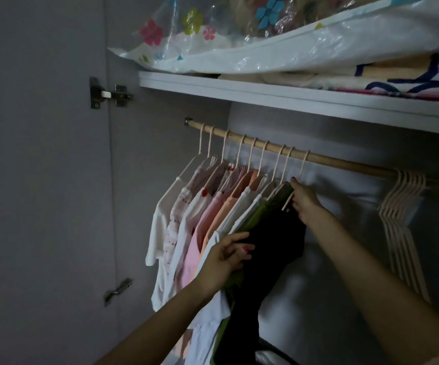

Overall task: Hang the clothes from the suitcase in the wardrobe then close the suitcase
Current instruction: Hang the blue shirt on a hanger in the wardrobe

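Note:
A wooden rail [344, 162] crosses the open wardrobe. Several garments hang on pale hangers along its left half: white, floral, pink, peach, white and green tops. Last in the row is a black garment [273, 248] on a pale hanger [302, 164] hooked over the rail. My right hand [305, 201] grips that hanger's shoulder at the top of the black garment. My left hand [228, 256] presses on the front of the black garment, beside the green top [260, 212], fingers spread. The suitcase is out of view.
A bunch of empty pale hangers [402, 206] hangs at the rail's right end. The shelf [265, 94] above holds a flowered plastic storage bag [265, 40] and a folded blanket [402, 77]. The open door with hinges [110, 94] stands at the left.

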